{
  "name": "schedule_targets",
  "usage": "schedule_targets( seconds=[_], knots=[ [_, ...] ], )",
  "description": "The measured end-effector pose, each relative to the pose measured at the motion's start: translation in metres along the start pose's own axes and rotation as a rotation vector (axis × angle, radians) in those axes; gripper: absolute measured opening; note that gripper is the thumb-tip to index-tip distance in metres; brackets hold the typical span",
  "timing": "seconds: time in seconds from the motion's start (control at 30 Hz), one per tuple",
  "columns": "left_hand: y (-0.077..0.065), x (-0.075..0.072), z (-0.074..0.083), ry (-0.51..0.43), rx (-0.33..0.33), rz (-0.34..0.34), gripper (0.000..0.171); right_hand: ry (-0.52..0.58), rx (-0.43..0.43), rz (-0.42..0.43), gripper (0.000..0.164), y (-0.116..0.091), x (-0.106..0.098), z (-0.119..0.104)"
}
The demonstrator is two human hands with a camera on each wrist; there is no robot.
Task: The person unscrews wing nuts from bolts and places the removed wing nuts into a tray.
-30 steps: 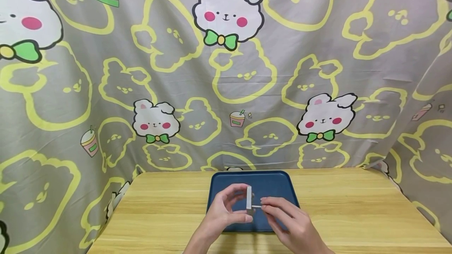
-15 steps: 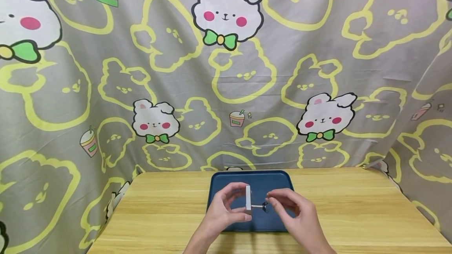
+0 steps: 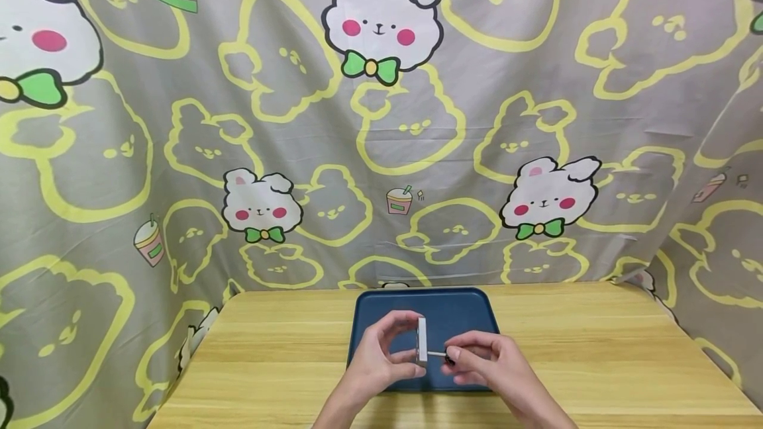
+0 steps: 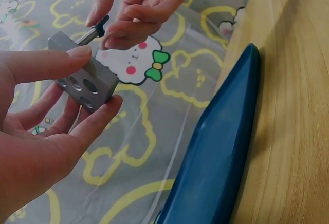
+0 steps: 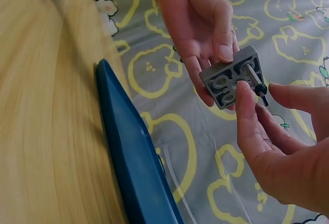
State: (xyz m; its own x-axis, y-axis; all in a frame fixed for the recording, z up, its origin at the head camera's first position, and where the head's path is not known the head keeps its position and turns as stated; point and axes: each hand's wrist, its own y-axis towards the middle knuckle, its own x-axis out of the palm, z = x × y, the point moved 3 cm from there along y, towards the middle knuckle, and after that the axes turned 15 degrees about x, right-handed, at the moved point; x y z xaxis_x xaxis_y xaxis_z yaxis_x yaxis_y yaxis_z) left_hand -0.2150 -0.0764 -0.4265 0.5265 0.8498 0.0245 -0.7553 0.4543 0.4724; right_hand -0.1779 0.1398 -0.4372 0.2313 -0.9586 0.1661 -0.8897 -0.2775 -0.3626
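Note:
My left hand grips a grey metal block by its edges, thumb on one side and fingers on the other. Round holes open through the block's face in the left wrist view, and its other face looks recessed in the right wrist view. A silvery threaded wing screw with a black winged head stands out from that recessed face. At the head of the screw is my right hand, its thumb and fingers curled around the black wings. Both hands are raised above the blue tray.
The dark blue rimmed tray lies on a light wooden table beneath the hands. A grey curtain printed with white and yellow cartoon animals hangs behind the table and along its sides.
Half a second ago my right fingers were off the wing head, leaving it exposed; now they are back around it. The left hand still holds the block, nearly in place.

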Motion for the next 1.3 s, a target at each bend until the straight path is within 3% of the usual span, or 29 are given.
schedule_targets(
  seconds=[0.43,0.67,1.03,1.17,1.3],
  knots=[
    [-0.002,0.003,0.000,0.022,0.004,-0.005,0.063,-0.001,0.014,-0.042,0.032,0.001,0.000,0.002],
    [-0.001,0.003,-0.001,0.027,-0.011,0.001,0.062,-0.066,-0.043,0.006,0.030,-0.002,0.000,-0.001],
    [-0.001,0.001,-0.003,-0.011,-0.038,0.019,0.060,-0.289,-0.339,0.233,0.020,-0.013,0.011,-0.009],
    [-0.001,-0.001,-0.004,-0.038,-0.039,0.019,0.060,-0.368,-0.519,0.314,0.013,-0.016,0.016,-0.010],
    [-0.001,-0.002,-0.005,-0.054,-0.045,0.015,0.060,-0.479,-0.759,0.375,0.025,-0.018,0.019,-0.011]
  ],
)
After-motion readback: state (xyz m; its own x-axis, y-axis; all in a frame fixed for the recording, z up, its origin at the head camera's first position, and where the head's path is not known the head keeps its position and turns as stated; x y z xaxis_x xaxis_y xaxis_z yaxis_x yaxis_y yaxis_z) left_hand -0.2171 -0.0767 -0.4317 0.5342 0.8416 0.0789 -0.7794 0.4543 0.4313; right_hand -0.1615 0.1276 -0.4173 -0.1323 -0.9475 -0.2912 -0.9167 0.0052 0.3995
